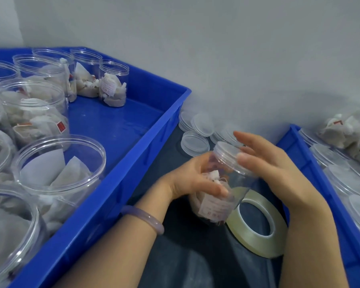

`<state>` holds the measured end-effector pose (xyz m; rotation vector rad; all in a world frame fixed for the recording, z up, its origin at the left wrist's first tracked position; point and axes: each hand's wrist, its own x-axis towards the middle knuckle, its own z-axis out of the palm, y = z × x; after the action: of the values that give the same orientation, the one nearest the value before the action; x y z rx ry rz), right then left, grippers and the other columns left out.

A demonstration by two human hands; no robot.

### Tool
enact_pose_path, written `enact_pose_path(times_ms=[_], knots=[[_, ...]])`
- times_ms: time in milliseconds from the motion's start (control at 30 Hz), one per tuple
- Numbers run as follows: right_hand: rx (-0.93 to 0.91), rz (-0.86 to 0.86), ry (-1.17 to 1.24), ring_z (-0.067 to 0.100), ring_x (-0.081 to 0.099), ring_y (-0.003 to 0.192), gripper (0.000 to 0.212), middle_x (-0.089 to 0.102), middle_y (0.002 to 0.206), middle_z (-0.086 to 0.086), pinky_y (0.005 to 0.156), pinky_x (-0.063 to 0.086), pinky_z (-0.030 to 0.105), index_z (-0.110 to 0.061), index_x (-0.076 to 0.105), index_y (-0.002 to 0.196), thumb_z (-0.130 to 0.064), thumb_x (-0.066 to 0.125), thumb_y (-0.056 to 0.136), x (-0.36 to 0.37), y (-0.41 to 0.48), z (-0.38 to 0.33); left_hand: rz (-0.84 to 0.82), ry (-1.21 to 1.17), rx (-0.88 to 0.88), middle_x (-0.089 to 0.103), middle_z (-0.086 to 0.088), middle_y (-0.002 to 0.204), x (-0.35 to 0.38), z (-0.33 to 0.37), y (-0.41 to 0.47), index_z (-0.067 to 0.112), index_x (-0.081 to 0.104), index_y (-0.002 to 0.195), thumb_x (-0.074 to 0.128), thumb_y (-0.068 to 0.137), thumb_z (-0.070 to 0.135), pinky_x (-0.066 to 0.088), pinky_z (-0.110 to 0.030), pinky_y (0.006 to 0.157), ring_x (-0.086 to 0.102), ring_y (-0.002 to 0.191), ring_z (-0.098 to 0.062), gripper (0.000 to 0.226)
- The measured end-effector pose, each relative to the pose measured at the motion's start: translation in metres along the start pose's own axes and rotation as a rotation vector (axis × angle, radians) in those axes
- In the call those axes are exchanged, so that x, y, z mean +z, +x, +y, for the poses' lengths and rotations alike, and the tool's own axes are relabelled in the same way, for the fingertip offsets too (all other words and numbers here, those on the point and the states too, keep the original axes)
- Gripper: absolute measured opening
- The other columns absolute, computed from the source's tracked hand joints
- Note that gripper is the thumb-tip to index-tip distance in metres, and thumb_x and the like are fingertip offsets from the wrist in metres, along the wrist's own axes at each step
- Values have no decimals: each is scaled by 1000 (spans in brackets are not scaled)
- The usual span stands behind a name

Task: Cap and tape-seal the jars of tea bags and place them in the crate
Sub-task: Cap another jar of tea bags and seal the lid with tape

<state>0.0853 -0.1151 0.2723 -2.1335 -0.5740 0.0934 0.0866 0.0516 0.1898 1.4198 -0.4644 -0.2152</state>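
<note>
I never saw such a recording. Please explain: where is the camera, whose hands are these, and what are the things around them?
There is no machine here. A person wears a camera on the head, so this one picture looks down at their own two hands. The left hand grips a clear jar of tea bags, tilted, with its lid on. The right hand lays fairly straight fingers against the jar's top. Under them a tape roll lies on a dark surface, with loose lids by the wall. The left blue crate holds open jars; the right blue crate holds lidded jars.
</note>
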Motion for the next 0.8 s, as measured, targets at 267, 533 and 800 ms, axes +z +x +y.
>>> enact_pose_path(times_ms=[267, 533, 800], knots=[[-45, 49, -196, -6, 56, 104, 52, 60, 113, -19, 75, 45, 9, -44, 59, 107, -22, 77, 63, 8, 6, -1, 198, 112, 65, 59, 4, 121, 9, -19, 4, 17, 45, 128, 81, 66, -10, 46, -20, 96, 55, 116, -5, 76], [99, 138, -482, 18, 35, 133, 96, 46, 138, -7, 103, 38, 35, -36, 38, 143, -69, 72, 59, 23, 10, -10, 212, 154, 43, 55, 14, 126, 8, -29, 3, 27, 37, 135, 83, 67, -2, 44, -8, 88, 51, 118, 4, 87], [45, 171, -268, 7, 41, 124, 73, 45, 123, -16, 88, 36, 21, -41, 49, 134, -48, 71, 65, 19, 6, -1, 175, 103, 66, 50, 14, 131, 9, -26, 0, 17, 28, 143, 77, 70, -10, 43, -8, 88, 48, 116, 14, 93]])
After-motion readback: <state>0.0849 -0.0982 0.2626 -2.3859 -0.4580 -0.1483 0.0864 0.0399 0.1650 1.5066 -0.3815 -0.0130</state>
